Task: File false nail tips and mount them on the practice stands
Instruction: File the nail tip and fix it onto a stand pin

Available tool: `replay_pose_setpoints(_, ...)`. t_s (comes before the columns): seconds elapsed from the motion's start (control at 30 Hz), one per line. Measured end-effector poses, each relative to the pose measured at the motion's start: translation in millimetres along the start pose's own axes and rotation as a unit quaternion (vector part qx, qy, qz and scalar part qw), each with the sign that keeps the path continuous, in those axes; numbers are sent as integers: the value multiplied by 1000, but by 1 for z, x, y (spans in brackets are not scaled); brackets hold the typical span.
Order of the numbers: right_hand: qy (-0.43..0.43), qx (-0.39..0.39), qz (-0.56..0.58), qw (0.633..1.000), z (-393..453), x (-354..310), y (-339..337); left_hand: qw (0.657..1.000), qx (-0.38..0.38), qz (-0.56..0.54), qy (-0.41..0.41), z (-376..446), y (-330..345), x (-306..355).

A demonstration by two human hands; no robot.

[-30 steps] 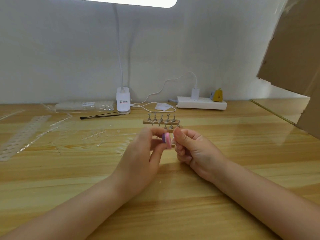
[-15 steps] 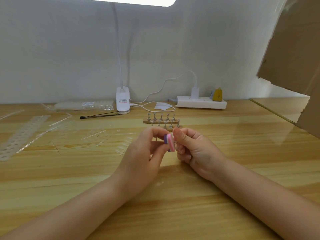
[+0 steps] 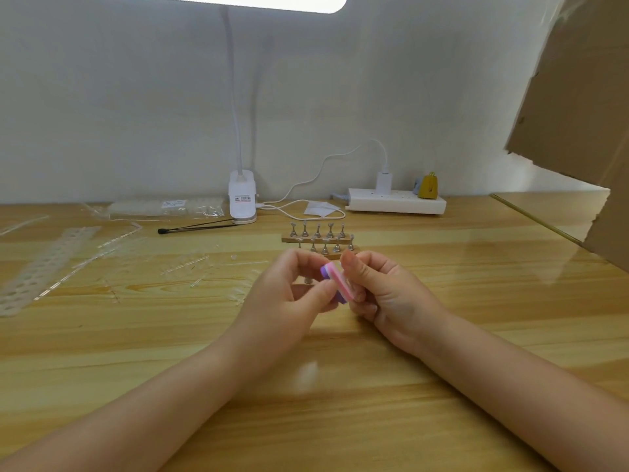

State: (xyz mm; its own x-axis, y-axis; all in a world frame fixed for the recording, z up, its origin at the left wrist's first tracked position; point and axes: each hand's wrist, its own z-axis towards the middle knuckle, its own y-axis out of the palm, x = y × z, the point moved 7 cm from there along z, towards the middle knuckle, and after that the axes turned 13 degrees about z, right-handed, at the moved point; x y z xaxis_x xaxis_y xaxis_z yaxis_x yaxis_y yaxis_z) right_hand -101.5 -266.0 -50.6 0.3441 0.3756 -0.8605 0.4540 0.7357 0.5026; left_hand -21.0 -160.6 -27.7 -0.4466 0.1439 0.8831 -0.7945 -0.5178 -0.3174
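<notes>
My two hands meet over the middle of the wooden table (image 3: 340,420). My right hand (image 3: 388,298) grips a small pink and purple file block (image 3: 335,282), thumb on top and fingers curled beneath. My left hand (image 3: 282,298) pinches a clear nail tip with thumb and forefinger against the block's purple face; the tip itself is barely visible. Just behind the hands stand two wooden bars with small metal practice stands (image 3: 318,237), the nearer bar partly hidden by my fingers.
At the back stand a white clip lamp base (image 3: 242,199), a power strip (image 3: 396,204) with cable, and black tweezers (image 3: 197,227). Clear plastic strips (image 3: 51,260) and bags (image 3: 163,208) lie at the left. A cardboard sheet (image 3: 578,97) juts in at the right.
The file block has slid slightly right and down between my fingers in small strokes. Both hands stay in the same place.
</notes>
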Motion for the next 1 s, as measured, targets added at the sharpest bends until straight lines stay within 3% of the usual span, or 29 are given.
replay_pose_setpoints(0.1, 3, 6, 6, 1000, 0, -1, 0, 989, -14, -119, -85, 2, 3, -13)
replay_pose_setpoints(0.2, 0, 8, 10, 1000, 0, -1, 1, 972, -8, -201, -120, 3, 2, -16)
replay_pose_setpoints(0.37, 8, 3, 10, 1000, 0, 0, 1, 970, -38, -209, -117, 0, 10, -14)
replay_pose_setpoints(0.5, 10, 9, 11, 1000, 1, -1, 0, 967, 20, -231, -106, 5, -4, -14)
replay_pose_setpoints(0.63, 10, 10, 6, 1000, 0, -1, 0, 973, 1, -209, -100, 5, 1, -14)
replay_pose_setpoints(0.77, 18, 26, 2, 1000, 0, -1, -1, 947, 52, -301, -97, 12, -19, -15)
replay_pose_setpoints(0.83, 19, 33, -3, 999, 0, -1, -2, 963, 88, -237, -90, 14, -34, -14)
replay_pose_setpoints(0.9, 19, 36, -4, 999, 0, -1, -2, 992, 92, -53, -73, 15, -39, -11)
replay_pose_setpoints(1.0, 21, 39, -3, 999, 1, -1, -1, 981, 33, 189, -19, 9, -26, -7)
